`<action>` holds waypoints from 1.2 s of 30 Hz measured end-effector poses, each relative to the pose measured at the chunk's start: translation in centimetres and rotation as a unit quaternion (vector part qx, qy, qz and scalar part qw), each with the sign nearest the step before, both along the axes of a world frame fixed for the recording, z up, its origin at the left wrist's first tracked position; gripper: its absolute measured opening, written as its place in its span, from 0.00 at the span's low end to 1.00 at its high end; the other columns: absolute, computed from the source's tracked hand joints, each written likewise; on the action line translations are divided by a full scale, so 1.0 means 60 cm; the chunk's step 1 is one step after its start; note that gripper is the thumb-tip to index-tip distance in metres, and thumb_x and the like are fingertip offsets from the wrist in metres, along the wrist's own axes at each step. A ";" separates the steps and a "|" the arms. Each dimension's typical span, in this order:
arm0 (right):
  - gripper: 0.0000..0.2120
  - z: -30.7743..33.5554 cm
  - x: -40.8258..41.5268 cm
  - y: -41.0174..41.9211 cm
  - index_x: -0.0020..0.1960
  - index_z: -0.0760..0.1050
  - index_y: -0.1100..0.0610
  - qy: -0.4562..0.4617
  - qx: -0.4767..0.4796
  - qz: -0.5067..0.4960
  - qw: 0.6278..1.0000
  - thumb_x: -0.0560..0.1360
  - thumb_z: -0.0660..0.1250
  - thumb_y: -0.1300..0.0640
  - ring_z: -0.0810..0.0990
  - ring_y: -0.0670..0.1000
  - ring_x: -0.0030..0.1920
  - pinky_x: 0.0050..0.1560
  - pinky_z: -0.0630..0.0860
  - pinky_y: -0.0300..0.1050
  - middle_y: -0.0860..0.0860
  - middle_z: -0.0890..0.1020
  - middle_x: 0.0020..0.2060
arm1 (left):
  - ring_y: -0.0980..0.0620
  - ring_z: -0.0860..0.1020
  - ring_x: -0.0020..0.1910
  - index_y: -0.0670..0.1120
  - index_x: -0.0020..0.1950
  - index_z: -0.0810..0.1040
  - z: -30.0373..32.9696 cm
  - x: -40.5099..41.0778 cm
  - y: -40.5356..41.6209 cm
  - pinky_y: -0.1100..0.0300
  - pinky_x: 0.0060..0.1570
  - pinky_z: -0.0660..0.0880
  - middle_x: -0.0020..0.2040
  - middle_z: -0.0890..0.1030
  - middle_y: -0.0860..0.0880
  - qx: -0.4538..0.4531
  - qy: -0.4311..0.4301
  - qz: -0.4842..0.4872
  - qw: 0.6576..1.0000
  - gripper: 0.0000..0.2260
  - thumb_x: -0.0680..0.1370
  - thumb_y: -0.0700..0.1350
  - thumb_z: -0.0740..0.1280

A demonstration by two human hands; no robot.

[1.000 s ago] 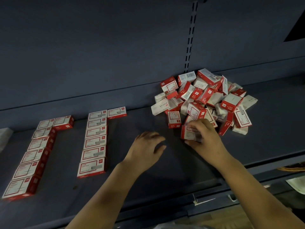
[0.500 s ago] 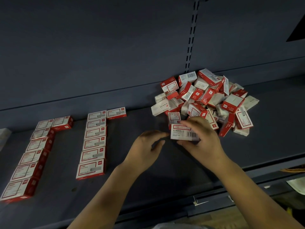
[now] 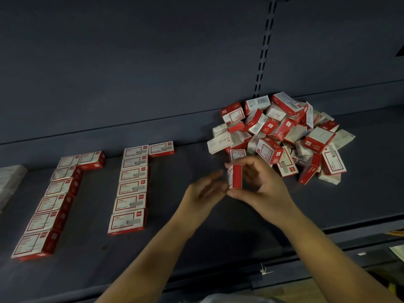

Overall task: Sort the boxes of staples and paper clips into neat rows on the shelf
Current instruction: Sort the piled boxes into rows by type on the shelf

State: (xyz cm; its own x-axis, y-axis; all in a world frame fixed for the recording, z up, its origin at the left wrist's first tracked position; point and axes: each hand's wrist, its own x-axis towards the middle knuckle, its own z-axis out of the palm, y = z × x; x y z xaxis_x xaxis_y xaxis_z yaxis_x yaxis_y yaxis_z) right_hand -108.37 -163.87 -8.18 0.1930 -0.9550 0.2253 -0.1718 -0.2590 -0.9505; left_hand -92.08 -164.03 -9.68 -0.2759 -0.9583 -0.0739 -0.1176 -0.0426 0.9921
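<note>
Box (image 3: 235, 176) stands on end, pinched by right hand (image 3: 262, 184), probably for checking; left hand (image 3: 204, 189) loosely touches it, near the pile (image 3: 284, 132).

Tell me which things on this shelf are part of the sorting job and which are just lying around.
Part of the job:
- box held in the right hand, left hand touching it
- loose pile of boxes
- left row
- middle row
- shelf

Just lying about:
- pale packet at the far left
- papers below, at right

"STAPLES" on white box (image 3: 220, 142), pile's left edge.
</note>
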 end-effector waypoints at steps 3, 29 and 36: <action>0.22 0.004 0.004 0.005 0.54 0.71 0.55 -0.104 0.033 0.021 0.994 0.65 0.72 0.71 0.79 0.45 0.56 0.51 0.77 0.38 0.49 0.81 0.53 | 0.47 0.80 0.54 0.44 0.60 0.77 0.008 0.004 0.003 0.54 0.55 0.77 0.53 0.82 0.44 0.102 0.121 -0.010 0.987 0.16 0.73 0.44 0.67; 0.27 -0.005 0.096 0.025 0.60 0.70 0.38 0.061 0.090 0.115 0.987 0.66 0.74 0.55 0.78 0.42 0.52 0.56 0.72 0.33 0.42 0.80 0.48 | 0.54 0.82 0.38 0.46 0.60 0.76 0.008 0.131 0.040 0.63 0.36 0.77 0.40 0.83 0.49 0.105 0.230 0.151 0.956 0.20 0.69 0.35 0.67; 0.24 0.010 0.191 0.013 0.55 0.74 0.45 0.167 0.044 0.171 0.970 0.65 0.76 0.63 0.75 0.38 0.52 0.52 0.69 0.28 0.44 0.77 0.50 | 0.51 0.81 0.45 0.47 0.60 0.76 0.010 0.211 0.045 0.58 0.46 0.77 0.45 0.82 0.46 0.031 0.103 0.145 0.984 0.20 0.69 0.39 0.70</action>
